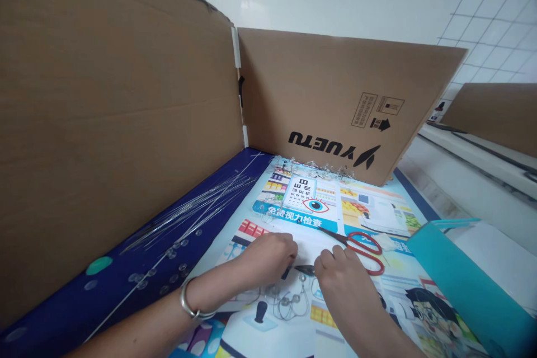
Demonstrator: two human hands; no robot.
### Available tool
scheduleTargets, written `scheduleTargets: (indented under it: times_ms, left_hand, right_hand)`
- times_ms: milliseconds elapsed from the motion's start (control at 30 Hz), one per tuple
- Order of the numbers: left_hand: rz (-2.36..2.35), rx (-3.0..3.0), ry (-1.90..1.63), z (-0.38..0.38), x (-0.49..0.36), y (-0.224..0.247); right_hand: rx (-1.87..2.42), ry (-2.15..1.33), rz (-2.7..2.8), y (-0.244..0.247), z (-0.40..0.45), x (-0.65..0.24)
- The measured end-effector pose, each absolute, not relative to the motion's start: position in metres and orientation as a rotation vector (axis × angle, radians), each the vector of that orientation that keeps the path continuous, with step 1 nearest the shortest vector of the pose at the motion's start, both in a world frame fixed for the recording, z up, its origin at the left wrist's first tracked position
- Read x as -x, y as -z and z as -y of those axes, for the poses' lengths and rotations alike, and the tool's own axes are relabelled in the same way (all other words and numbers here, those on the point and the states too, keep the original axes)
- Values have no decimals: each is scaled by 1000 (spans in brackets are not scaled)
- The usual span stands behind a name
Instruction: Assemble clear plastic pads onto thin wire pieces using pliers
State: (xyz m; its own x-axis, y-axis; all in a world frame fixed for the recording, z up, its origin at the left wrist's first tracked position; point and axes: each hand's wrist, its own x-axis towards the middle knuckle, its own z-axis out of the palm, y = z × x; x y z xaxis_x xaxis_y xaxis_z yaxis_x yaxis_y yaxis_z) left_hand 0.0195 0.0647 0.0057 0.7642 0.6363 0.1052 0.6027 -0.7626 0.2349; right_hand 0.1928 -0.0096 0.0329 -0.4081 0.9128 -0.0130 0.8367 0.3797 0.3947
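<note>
My left hand [272, 257], with a silver bangle on its wrist, is closed in a pinch over the printed mat. What its fingertips hold is too small to make out. Facing it, my right hand [346, 282] is wrapped round a tool with a dark pointed metal tip [305, 270]; its handle is hidden in the fist. That tip points left, close to my left fingertips. Just below lie clear beads [286, 301] among loops of thin clear strand. Red-handled scissors [371, 243] lie beyond my right hand, blades toward the left.
Tall cardboard panels [331, 89] stand along the left and back. Clear pieces [323, 168] line the back panel's foot. On the blue surface lie long thin strands [197, 201], loose clear discs [172, 253] and a green disc [99, 265]. A teal open box [461, 279] stands right.
</note>
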Motion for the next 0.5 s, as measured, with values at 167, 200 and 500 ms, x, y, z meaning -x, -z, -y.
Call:
scheduleTargets:
  times_ms: [167,200,500]
  left_hand:
    - [-822,-2964,-260,-63,-21,-9]
    - [-806,-2988,-262,-62,-21,-9]
    - [-800,-3055,-264,-61,-21,-10]
  right_hand:
    - [-1572,-518,-2437,-30,8,-194]
    - [-1573,-523,-2445,-29,8,-194]
    - [-1555,-524,-2469,-29,8,-193]
